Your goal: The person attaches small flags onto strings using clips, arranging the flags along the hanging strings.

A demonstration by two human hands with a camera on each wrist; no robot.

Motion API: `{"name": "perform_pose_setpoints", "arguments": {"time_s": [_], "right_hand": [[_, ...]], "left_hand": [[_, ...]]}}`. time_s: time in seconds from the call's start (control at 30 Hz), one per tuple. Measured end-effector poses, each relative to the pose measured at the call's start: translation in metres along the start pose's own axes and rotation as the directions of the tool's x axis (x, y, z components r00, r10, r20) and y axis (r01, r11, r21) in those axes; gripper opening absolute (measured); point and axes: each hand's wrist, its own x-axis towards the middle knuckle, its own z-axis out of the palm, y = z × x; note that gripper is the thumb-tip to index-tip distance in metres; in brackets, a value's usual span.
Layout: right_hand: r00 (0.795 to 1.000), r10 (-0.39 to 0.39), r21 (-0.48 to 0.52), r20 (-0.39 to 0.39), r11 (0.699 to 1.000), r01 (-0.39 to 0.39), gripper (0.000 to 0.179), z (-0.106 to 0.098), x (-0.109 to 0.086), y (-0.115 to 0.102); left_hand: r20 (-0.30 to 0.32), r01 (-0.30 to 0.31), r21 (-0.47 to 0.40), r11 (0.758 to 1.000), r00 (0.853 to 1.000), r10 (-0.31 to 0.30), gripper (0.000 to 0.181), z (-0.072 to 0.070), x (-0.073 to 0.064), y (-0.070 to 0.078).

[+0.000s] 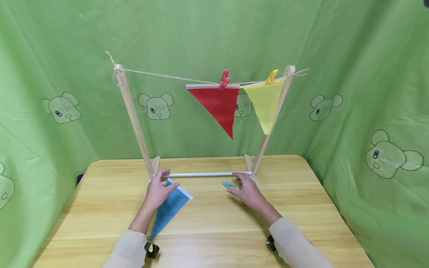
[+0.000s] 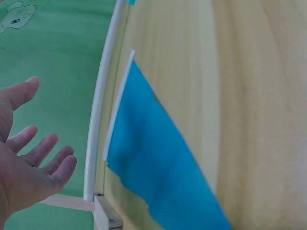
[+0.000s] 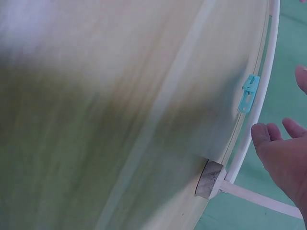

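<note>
A blue triangular pennant (image 1: 171, 204) with a white top edge lies on the table at the left. Over its upper corner hovers my left hand (image 1: 158, 190), fingers spread and loosely bent; the left wrist view shows this hand (image 2: 33, 158) apart from the pennant (image 2: 148, 143). A small teal clothespin (image 1: 229, 184) lies on the table by the fingertips of my right hand (image 1: 248, 190). In the right wrist view a gap separates that hand (image 3: 285, 153) from the clothespin (image 3: 248, 93). Neither hand holds anything.
Behind the hands stands a wooden frame (image 1: 134, 119) with a white bottom rod (image 1: 204, 174). From its string (image 1: 161, 75) hang a red pennant (image 1: 221, 104) under a red clothespin (image 1: 224, 80) and a yellow pennant (image 1: 265, 102) under a yellow clothespin (image 1: 272, 77).
</note>
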Motion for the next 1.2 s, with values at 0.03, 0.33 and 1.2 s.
{"name": "perform_pose_setpoints", "arguments": {"time_s": [0.03,0.33,1.2], "right_hand": [[1.000,0.000,-0.006,0.003,1.000,0.000,0.071,0.000,0.000,0.001],[0.999,-0.013,-0.101,0.029,0.995,0.016,0.069,0.006,0.003,0.006],[0.998,-0.009,-0.220,0.068,0.975,0.023,0.063,0.013,0.011,0.013]], "left_hand": [[0.001,0.001,0.012,1.000,1.000,-0.001,0.063,0.000,0.000,-0.002],[-0.035,0.025,0.138,0.990,0.999,-0.021,0.062,0.007,-0.001,-0.011],[-0.158,0.093,0.439,0.894,0.987,-0.026,0.065,0.025,0.006,-0.027]]}}
